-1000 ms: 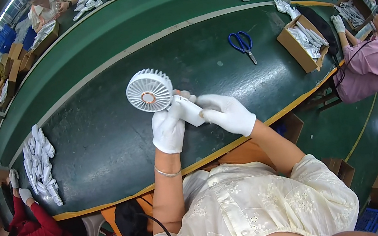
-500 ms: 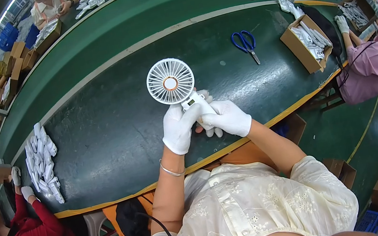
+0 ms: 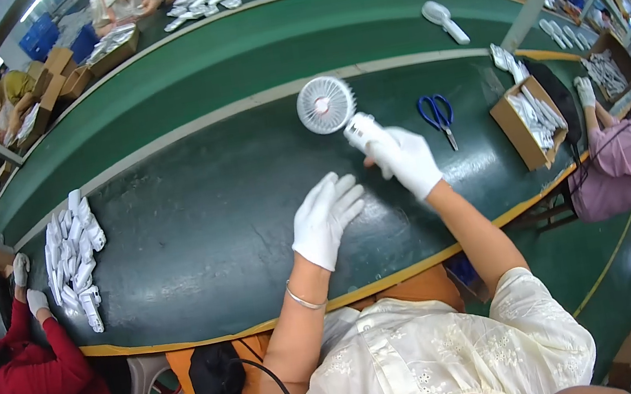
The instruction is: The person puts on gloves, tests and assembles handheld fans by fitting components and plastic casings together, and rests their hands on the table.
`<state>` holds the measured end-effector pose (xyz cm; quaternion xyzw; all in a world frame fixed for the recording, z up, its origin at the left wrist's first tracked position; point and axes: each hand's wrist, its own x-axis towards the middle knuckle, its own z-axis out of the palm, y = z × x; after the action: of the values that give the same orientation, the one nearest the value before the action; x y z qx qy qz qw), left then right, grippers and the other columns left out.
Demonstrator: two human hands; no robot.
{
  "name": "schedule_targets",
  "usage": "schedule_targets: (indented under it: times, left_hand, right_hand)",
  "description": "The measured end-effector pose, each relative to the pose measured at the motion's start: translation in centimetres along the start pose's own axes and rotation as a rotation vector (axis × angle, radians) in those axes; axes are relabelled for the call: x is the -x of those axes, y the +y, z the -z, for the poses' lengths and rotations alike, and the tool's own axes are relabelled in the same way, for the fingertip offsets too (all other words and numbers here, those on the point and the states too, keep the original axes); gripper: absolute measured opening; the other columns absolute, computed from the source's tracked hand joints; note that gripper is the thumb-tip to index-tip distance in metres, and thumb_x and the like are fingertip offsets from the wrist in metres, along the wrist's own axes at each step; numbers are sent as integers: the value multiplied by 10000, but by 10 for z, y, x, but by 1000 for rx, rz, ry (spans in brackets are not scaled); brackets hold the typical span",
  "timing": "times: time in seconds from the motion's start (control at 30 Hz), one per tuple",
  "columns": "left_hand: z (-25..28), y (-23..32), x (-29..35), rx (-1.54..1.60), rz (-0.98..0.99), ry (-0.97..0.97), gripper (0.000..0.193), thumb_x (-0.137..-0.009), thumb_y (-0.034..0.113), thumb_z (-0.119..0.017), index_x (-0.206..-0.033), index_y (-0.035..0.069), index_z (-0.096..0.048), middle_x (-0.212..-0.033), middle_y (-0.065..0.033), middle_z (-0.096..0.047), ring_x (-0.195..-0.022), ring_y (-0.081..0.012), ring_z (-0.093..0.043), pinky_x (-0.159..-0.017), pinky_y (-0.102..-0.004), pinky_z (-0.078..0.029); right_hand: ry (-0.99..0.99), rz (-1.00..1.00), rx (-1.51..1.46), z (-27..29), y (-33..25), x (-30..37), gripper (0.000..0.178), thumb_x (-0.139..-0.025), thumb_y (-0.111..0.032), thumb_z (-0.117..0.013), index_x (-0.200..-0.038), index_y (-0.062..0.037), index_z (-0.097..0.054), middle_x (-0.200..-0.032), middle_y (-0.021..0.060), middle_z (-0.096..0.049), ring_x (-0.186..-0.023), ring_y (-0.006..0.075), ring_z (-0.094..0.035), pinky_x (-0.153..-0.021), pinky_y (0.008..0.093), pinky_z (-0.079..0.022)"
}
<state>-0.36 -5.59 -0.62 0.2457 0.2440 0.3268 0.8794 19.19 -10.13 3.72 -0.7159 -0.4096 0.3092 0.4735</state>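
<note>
A white handheld fan [image 3: 327, 104] with a round slatted head is held up over the green table, tilted toward the upper left. My right hand [image 3: 406, 161], in a white glove, wraps round its handle. Apart from the fan, my left hand [image 3: 327, 221] is gloved too and holds nothing; its fingers are stretched out above the tabletop. Blue-handled scissors [image 3: 439, 116] lie on the table to the right of my right hand.
Several white fan parts [image 3: 75, 256] are heaped at the left end of the table. A cardboard box [image 3: 521, 130] of white pieces stands at the right. Another white fan [image 3: 443, 22] lies on the far green belt [image 3: 229, 70]. Co-workers sit on both sides.
My left hand has let go of the fan and opened. My right hand has carried the fan up and to the right. The view has shifted slightly.
</note>
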Motion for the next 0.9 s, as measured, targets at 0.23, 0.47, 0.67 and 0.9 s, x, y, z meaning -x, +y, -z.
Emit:
schedule_targets:
  times: [0.23,0.47,0.67,0.9]
  left_hand:
    - [7,-6,-3,14,19,-7,462,-1018,191,-546,-1383,-75,-451,-1349,-284,-543,-1183,-388,-603,-979,-471,-534]
    - [9,-3,-6,87,40,-24,467,-1019,183,-538,-1401,-67,-436,-1360,-281,-538,-1180,-386,-604,-968,-472,-534]
    - [6,-9,-3,35,27,-1,447,-1019,185,-538,-1388,-54,-455,-1333,-264,-567,-1143,-374,-628,-941,-456,-548]
    - [11,-16,-10,40,69,12,392,-1013,178,-547,-1354,-12,-511,-1282,-231,-612,-1090,-358,-656,-876,-457,-573]
  right_hand:
    - [512,495,830,14,11,-159,505,-858,-220,-655,-1352,-181,-559,-1253,204,-586,-1096,394,-605,-903,455,-518]
    - [389,576,608,-25,41,-207,463,-839,-197,-655,-1287,-90,-606,-1352,211,-543,-1239,386,-532,-1046,425,-444]
    - [207,642,449,-29,42,-102,302,-846,-94,-625,-1141,-60,-685,-1264,141,-626,-1213,299,-588,-1040,354,-459]
    - [-46,548,375,-1,57,10,276,-827,-12,-610,-1077,-77,-709,-1213,112,-652,-1176,272,-606,-1024,346,-470]
